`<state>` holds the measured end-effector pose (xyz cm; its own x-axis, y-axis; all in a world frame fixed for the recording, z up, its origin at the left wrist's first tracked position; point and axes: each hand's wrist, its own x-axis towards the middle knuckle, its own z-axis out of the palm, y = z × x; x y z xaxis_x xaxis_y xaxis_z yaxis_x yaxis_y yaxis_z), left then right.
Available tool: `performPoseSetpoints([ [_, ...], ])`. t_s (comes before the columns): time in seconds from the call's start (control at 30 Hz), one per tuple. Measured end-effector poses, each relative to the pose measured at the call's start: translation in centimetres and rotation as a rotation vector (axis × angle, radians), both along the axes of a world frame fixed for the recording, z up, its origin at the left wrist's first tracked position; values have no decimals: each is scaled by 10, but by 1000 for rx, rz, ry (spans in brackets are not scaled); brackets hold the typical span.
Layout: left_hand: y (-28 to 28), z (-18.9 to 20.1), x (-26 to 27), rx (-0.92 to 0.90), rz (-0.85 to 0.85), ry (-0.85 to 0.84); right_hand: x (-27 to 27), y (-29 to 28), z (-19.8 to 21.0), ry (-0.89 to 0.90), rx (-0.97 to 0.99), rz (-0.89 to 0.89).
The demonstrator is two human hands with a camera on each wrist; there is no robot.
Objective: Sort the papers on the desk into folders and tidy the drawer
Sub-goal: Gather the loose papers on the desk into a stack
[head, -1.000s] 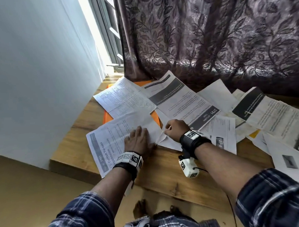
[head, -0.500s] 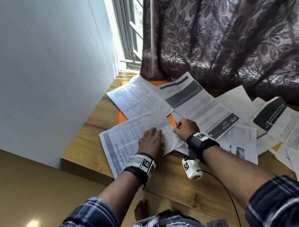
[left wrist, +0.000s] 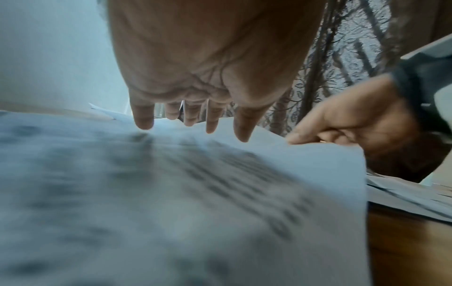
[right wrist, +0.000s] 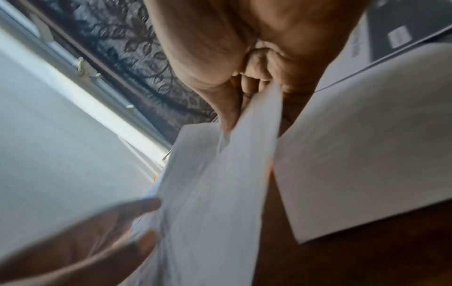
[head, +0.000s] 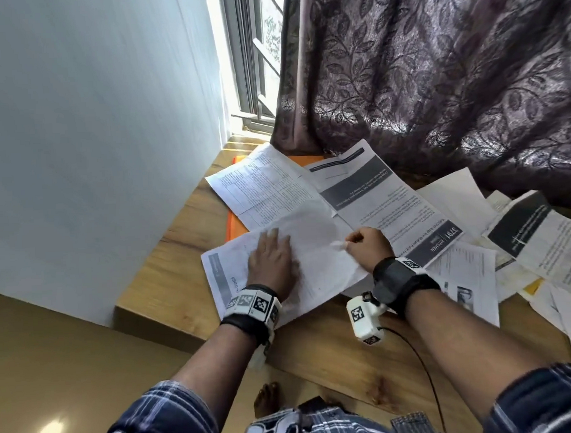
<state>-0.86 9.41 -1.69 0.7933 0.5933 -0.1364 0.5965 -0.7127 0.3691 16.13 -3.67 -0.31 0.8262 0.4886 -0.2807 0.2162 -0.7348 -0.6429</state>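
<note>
A printed white sheet [head: 315,264] lies at the desk's near left, its right edge raised. My left hand [head: 273,259] rests flat on it with straight fingers [left wrist: 144,120] touching the paper [left wrist: 195,203]. My right hand [head: 365,245] pinches the sheet's right corner between thumb and curled fingers; the right wrist view shows the paper [right wrist: 220,183] running out of that pinch. An orange folder [head: 234,226] peeks out under the sheets at the far left. Other printed papers, one with a dark banner [head: 385,199], overlap behind.
The wooden desk [head: 323,352] meets a pale wall [head: 94,142] on the left. A dark patterned curtain [head: 435,79] hangs behind, beside a window [head: 255,70]. Several loose sheets [head: 540,238] spread to the right. A cable [head: 421,367] runs from my right wrist.
My right hand has lifted the sheet's right corner and pulled it up and right. The left hand slid left across the sheet, and the head view shifted.
</note>
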Motion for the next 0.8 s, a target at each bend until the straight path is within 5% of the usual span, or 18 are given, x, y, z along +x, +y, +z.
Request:
performPoseSetpoints([
  [0.13,20,-2,-8,-57,187,47,7,-30,-5,300,281,-242],
  [0.23,23,-9,-10,-64,143,74,1,-43,-1,476,378,-317],
  [0.53,26,-11,-9,-195,91,-90,3,-20,1,150,173,61],
  [0.63,47,-12,-11,-127,134,-84,13,-32,-5,86,187,-6],
  [0.8,66,-6,-18,-78,277,-142,24,-69,-22,227,332,-282],
])
